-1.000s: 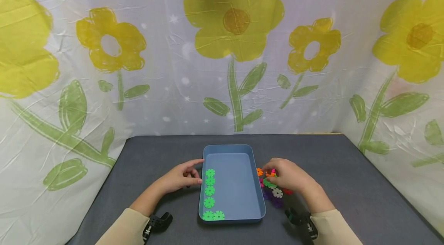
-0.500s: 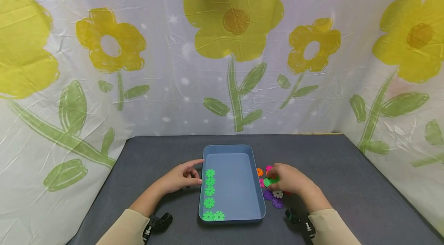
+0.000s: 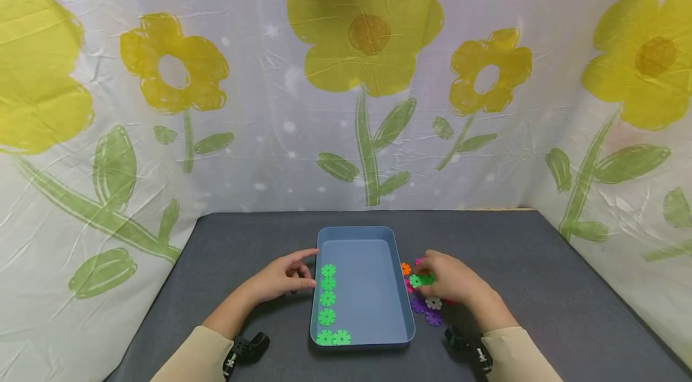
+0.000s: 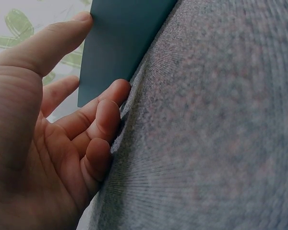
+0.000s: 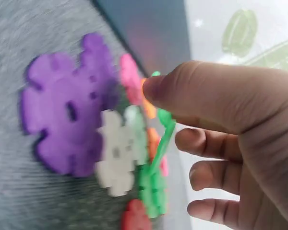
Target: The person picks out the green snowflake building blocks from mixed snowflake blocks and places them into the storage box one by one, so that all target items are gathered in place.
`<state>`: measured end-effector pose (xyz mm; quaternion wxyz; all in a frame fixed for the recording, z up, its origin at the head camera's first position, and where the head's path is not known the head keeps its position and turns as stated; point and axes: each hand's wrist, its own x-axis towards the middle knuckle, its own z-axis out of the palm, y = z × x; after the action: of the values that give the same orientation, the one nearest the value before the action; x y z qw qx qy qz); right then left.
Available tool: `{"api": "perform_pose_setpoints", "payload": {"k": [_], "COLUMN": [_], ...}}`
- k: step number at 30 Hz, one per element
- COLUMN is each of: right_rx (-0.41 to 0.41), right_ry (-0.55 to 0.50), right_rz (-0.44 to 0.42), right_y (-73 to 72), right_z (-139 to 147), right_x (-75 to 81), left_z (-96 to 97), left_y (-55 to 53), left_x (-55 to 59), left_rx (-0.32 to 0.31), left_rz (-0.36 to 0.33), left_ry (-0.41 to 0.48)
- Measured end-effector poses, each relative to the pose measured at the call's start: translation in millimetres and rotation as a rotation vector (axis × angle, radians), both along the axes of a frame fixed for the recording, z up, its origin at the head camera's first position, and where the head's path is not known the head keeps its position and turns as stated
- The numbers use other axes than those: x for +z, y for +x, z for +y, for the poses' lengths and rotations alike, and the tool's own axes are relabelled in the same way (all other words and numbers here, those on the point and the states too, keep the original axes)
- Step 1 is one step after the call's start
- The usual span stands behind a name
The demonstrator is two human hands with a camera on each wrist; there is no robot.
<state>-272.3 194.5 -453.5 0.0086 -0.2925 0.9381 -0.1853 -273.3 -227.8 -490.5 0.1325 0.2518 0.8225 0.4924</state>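
Note:
A blue rectangular tray [image 3: 367,286] lies on the dark table, with several green notched plastic discs [image 3: 327,298] along its left side and near corner. My left hand [image 3: 281,277] touches the tray's left side with index finger and thumb; the other fingers are curled beneath. In the left wrist view those fingertips rest by the tray wall [image 4: 110,43]. My right hand [image 3: 447,277] is over the pile right of the tray. In the right wrist view its thumb and index finger pinch a green notched disc [image 5: 166,127], seen edge-on and partly hidden by the thumb.
Close to the right hand lie purple discs [image 5: 62,115], a white disc [image 5: 116,153], a red disc [image 5: 136,216], another green disc [image 5: 152,191] and a pink disc [image 5: 130,79]. An orange disc [image 3: 405,269] sits against the tray's right wall. A flowered curtain [image 3: 259,130] surrounds the table.
My right hand has shifted slightly right over the pile and now pinches a green disc; purple discs nearby show more clearly. My left hand stays at the tray.

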Motion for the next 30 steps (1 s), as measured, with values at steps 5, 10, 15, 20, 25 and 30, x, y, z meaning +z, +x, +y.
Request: {"api": "perform_pose_setpoints", "payload": {"k": [5, 10, 15, 20, 25, 30], "right_rx": [-0.026, -0.06, -0.027, 0.022, 0.068, 0.118], "right_ry": [-0.08, -0.179, -0.236, -0.279, -0.325, -0.329], "right_rz": [-0.033, -0.055, 0.014, 0.084, 0.085, 0.1], "right_y": [3.4, 11.2, 20.9, 27.5, 31.5, 37.4], "right_z": [0, -3, -13, -31, -52, -70], "right_x": [13.8, 31.6, 45.9, 53.9, 53.6, 45.0], "left_z": [1.5, 3.3, 3.4, 1.4, 0.4, 1.7], "left_y": [-1.6, -2.6, -3.5, -3.3, -0.9, 0.4], "left_x": [-1.6, -2.6, -3.3, -3.8, -1.5, -0.5], "left_rx": [-0.001, 0.001, -0.001, -0.009, 0.005, 0.001], "left_rz": [-0.005, -0.005, 0.003, 0.006, -0.004, -0.003], "left_ry": [0.005, 0.005, -0.002, 0.008, 0.005, 0.005]}}
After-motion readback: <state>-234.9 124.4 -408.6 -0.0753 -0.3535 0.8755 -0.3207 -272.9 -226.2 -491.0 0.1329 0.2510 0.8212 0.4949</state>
